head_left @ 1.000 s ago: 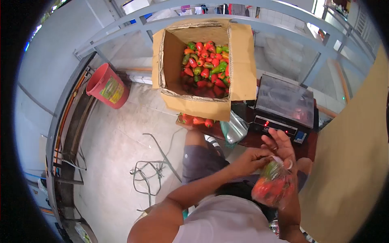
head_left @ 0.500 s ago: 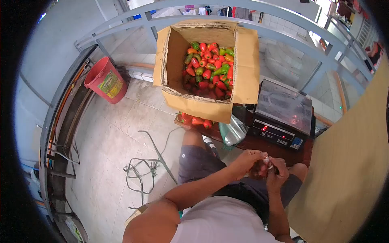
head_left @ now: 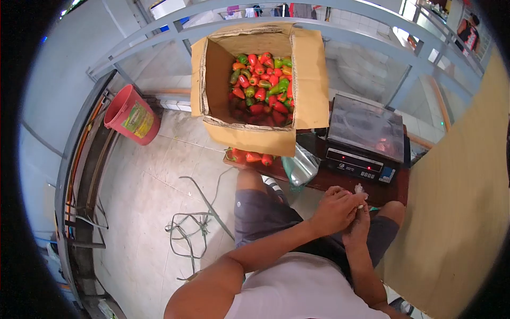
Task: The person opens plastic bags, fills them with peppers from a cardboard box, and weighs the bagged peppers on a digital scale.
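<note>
Over my lap both hands are close together on a small clear plastic bag (head_left: 361, 190), its crumpled top sticking up above my fingers. My left hand (head_left: 336, 211) is closed on it and crosses in front of my right. Fingers bent, my right hand (head_left: 359, 222) grips the bag from the other side. Most of the bag and whatever is in it are hidden behind my hands. Beyond them, a digital scale (head_left: 366, 139) rests on a dark red bench (head_left: 340, 186). A bundle of clear plastic bags (head_left: 302, 166) lies left of the scale.
An open cardboard box (head_left: 249, 139) of red and green peppers (head_left: 260, 87) stands on the bench, with loose red peppers (head_left: 254, 157) before it. A pink bucket (head_left: 133, 114) and tangled green strapping (head_left: 188, 228) are on the floor. A wooden panel (head_left: 451, 196) borders the right; a person (head_left: 468, 34) is beyond the railing.
My left hand has moved right, over my right hand, and the bag's reddish lower part is now covered. The bag's top now points up. The view has shifted slightly, and a person shows at upper right.
</note>
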The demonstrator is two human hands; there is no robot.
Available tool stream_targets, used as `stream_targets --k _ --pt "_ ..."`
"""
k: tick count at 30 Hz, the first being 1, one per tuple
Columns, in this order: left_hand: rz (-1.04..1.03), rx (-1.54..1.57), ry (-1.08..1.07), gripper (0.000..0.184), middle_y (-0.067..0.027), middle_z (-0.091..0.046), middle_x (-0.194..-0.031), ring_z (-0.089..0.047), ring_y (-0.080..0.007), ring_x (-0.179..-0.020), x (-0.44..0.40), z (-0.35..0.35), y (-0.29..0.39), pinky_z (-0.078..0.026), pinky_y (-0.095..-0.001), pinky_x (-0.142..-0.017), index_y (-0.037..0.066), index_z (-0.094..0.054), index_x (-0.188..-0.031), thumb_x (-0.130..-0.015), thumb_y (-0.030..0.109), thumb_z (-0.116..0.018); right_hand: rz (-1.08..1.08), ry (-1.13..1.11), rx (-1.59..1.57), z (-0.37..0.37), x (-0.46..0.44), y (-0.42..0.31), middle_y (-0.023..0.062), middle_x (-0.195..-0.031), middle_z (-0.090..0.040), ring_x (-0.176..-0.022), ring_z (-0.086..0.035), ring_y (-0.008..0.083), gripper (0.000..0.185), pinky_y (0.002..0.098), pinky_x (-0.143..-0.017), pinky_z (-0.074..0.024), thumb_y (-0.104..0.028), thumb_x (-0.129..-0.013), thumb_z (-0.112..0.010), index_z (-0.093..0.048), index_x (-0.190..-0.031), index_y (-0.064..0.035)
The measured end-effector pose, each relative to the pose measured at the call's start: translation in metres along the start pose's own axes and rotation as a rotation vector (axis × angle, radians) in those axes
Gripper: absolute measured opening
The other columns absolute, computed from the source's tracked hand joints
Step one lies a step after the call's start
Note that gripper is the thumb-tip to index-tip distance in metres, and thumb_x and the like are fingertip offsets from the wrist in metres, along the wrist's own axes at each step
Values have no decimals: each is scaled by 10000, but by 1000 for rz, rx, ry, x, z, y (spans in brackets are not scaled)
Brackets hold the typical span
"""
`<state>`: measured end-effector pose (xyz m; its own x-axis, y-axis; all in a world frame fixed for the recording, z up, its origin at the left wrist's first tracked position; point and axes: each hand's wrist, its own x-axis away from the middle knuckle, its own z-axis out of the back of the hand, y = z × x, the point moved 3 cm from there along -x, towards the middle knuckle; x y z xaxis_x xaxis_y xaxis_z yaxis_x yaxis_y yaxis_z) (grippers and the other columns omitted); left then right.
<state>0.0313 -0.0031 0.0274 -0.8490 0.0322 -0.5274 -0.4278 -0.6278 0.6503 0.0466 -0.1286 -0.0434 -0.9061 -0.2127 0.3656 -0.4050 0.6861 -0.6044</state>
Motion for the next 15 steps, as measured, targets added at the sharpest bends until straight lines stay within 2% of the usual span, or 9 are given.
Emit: stream_targets --k 4,6,9,12,15 --pt "-57 0 46 476 -36 -646 -939 -638 -255 -912 -1 -5 -1 -425 -435 -937 111 -571 -1238 -788 105 -728 5 33 40 -1 9 -3 78 -1228 -597 -1111 -627 213 201 378 -978 -548 -186 -1051 -500 -535 -1208 -65" --pt "-21 67 -22 484 -43 -624 -903 -627 -275 -887 -3 -7 -4 -419 -435 -920 107 -560 -1231 -780 114 -736 29 46 80 -3 10 -5 63 -1209 -605 -1107 -628 199 186 374 -984 -542 -184 -1047 -514 -553 -1185 -65" --pt "26 206 -72 469 -59 -591 -875 -610 -281 -845 -4 -8 -6 -435 -419 -865 99 -539 -1211 -783 96 -729 61 -65 266 10 19 -17 35 -1162 -619 -1073 -632 173 149 354 -964 -529 -163 -1035 -536 -582 -1145 -74" --pt "111 373 -99 439 -76 -567 -877 -593 -265 -803 3 -18 -9 -460 -391 -779 88 -519 -1189 -792 52 -704 -78 -93 393 18 22 -33 15 -1110 -626 -1028 -631 156 132 340 -924 -514 -128 -1016 -540 -593 -1132 -92" --pt "215 582 -132 407 -83 -556 -881 -573 -238 -777 12 -27 -8 -473 -373 -704 79 -508 -1159 -796 13 -680 -187 -186 317 29 25 -45 32 -1077 -645 -1027 -636 175 181 365 -928 -521 -142 -963 -544 -571 -1135 -94"
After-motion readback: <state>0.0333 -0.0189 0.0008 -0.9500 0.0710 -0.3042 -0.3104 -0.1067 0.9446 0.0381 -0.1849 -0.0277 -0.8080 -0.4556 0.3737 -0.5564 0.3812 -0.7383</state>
